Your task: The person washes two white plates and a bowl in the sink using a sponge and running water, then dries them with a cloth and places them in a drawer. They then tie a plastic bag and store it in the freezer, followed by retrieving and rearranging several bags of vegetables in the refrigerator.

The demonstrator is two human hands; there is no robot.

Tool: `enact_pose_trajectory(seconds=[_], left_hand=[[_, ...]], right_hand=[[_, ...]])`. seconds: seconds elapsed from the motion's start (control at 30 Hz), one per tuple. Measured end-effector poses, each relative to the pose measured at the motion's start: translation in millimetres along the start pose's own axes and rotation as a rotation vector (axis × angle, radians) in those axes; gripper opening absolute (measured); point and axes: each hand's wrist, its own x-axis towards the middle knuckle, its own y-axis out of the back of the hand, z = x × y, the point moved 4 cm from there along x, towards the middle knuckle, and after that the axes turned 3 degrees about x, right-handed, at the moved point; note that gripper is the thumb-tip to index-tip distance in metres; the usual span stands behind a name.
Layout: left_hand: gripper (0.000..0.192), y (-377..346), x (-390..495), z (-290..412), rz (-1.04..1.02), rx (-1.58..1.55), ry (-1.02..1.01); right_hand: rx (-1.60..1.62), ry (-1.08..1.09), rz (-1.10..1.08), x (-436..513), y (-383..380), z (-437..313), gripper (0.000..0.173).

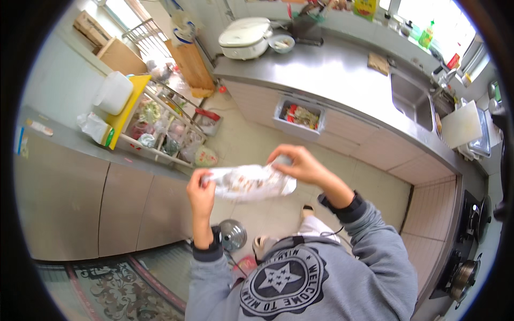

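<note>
Between my two hands a clear plastic bag (251, 183) is stretched out above the floor, with small brown and whitish bits inside that are too blurred to name. My left hand (200, 190) pinches the bag's left end. At the upper right corner, my right hand (297, 162) grips the bag with the fingertips curled around a bunched greyish part. Beyond the bag, a white waste bin (299, 130) hangs at the cabinet front and holds food scraps and red wrappers.
A steel countertop (333, 68) with a sink (413, 96) runs along the far side. On it stand a white electric cooker (245, 38) and a bowl (281, 43). At left is a rack of bagged vegetables (160, 128). A metal lid-like object (233, 235) is near my feet.
</note>
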Motion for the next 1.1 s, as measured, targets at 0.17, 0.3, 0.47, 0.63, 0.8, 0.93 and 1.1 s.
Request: enact_pose_trajectory(seconds=[0.17,0.3,0.47,0.63,0.8,0.93,1.1], left_hand=[[0.026,-25,48,-7,-0.191,-0.248,0.010],[0.023,-83,94,37,-0.259,-0.277,-0.223],[0.025,-108,147,49,-0.279,-0.018,-0.463],[0.025,-42,188,14,-0.223,0.015,-0.708],[0.023,-124,240,32,-0.202,0.049,-0.827],[0.022,-173,262,36,-0.163,0.091,-0.903],[0.028,-222,280,39,-0.076,0.124,-0.944]], right_hand=[[-0.012,-0.092,0.257,4,10,-4,0.013],[-0.152,-0.139,0.591,7,56,-20,0.015],[-0.270,-0.084,0.719,20,74,-21,0.016],[-0.282,-0.095,0.849,49,5,-28,0.018],[-0.291,-0.171,0.939,75,56,-11,0.017],[-0.354,-0.136,0.914,92,92,10,0.015],[-0.460,-0.221,0.649,120,120,23,0.015]])
